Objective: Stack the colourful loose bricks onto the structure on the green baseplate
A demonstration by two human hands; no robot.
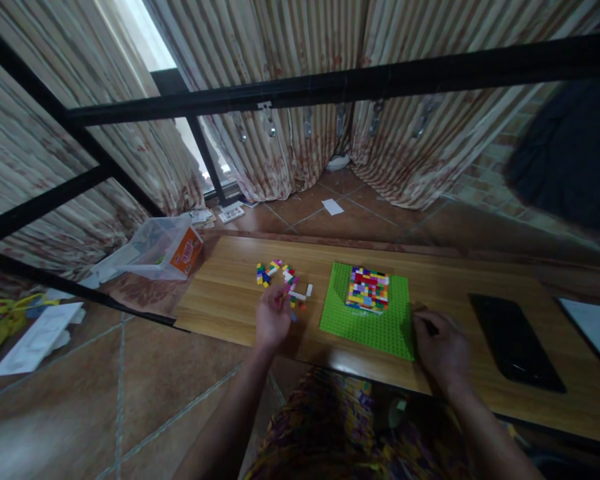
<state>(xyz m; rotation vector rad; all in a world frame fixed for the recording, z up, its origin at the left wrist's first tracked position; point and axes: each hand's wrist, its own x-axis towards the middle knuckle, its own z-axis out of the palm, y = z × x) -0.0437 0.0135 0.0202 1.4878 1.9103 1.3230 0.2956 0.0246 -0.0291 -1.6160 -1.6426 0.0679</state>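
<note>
My left hand (274, 318) is over the near side of a loose pile of small toy bricks (275, 269), its thumb and fingers pinched together. Pink and red show at the fingertips, but I cannot make out what they hold. Right of the pile lies a green baseplate (365, 331) bearing a squarish block of many-coloured bricks (367, 290), stacked in layers. My right hand (443, 347) rests on the table at the baseplate's right edge. Its fingers are curled in loosely, and nothing shows in them.
The narrow wooden table (220, 287) also holds a black phone-like slab (515, 340) and a white sheet (593, 330) on the right. On the floor to the left stands a clear plastic bin (163, 250) with an orange label. A black metal frame (300, 90) crosses before the curtains.
</note>
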